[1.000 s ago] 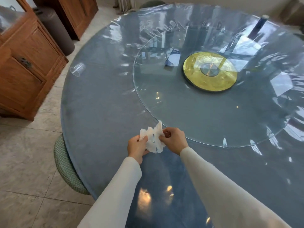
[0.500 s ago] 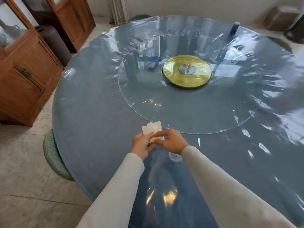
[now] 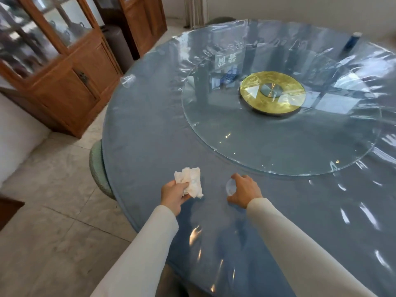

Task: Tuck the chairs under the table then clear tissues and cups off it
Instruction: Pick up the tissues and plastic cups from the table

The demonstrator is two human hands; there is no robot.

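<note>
Clear cups: two, one (image 3: 231, 187) being gripped by right hand (image 3: 244, 195), one (image 3: 128, 79) at table's (image 3: 150, 129) left edge; left hand (image 3: 174, 195) now alone clutching one tissue (image 3: 190, 181).

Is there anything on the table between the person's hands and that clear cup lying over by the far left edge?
Nothing visible. From the left hand, holding the tissue, and the right hand, closed around a near cup, only bare tablecloth stretches to the tipped far cup.

Hands split: left hand (image 3: 174, 195) now holds tissue (image 3: 190, 181) alone, right hand (image 3: 244, 192) moved onto clear cup (image 3: 231, 187) on counter (image 3: 150, 129).
</note>
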